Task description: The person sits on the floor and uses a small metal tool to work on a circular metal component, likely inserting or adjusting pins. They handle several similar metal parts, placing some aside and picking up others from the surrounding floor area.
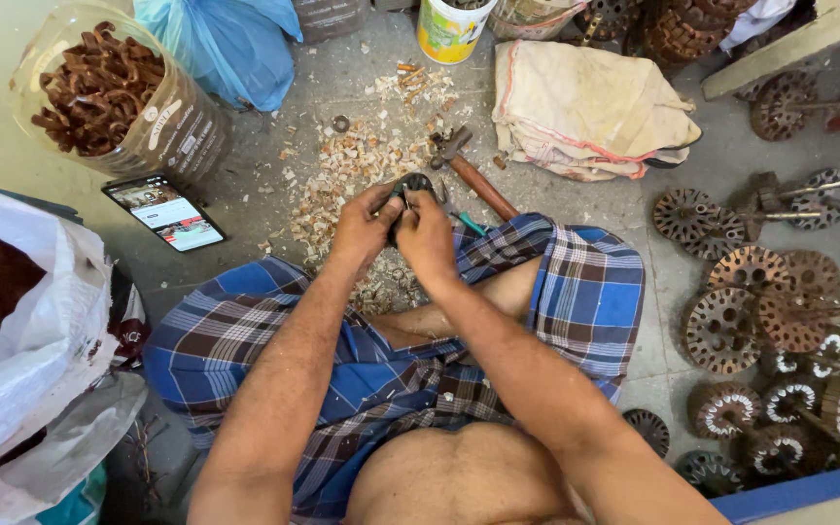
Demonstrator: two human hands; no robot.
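Both hands, left hand [364, 228] & right hand [427, 236], are meeting at frame centre round a disc [407, 187]. Hammer [473, 175] is lying just upper right of them, phone [163, 212] at left, jar [114, 97] upper left, rotor pile [760, 311] along right edge.

Floor workshop, rusty slotted metal discs [731, 326] piled at right, hammer [473, 173], wood shavings [347, 175] on concrete.
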